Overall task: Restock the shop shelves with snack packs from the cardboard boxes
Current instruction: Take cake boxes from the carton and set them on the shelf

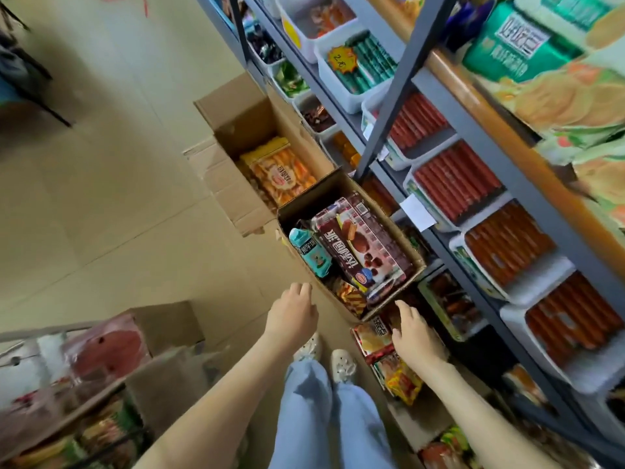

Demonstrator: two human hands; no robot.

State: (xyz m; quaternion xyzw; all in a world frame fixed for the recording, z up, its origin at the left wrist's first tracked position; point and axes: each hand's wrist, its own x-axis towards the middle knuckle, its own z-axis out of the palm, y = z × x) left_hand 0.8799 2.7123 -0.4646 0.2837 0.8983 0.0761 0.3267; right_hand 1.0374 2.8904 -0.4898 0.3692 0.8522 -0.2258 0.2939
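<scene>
Boxes: near box (389, 228) on the floor by the shelves (473, 137) is full of brown snack packs (362, 245); far box (247, 130) has orange packs (280, 174).
Shelves: many trays already look full.
Left hand (292, 314): reaching to the near box, fingers loosely bent, grip on nothing.
Right hand (417, 336): fingers spread over packs on the floor (375, 340), holding nothing.
Left to do: most of the job, I think; both boxes have packs.

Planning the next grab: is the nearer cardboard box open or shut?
Open: the nearer cardboard box has its flaps up, with a brown snack pack and a teal bottle showing inside.
</scene>
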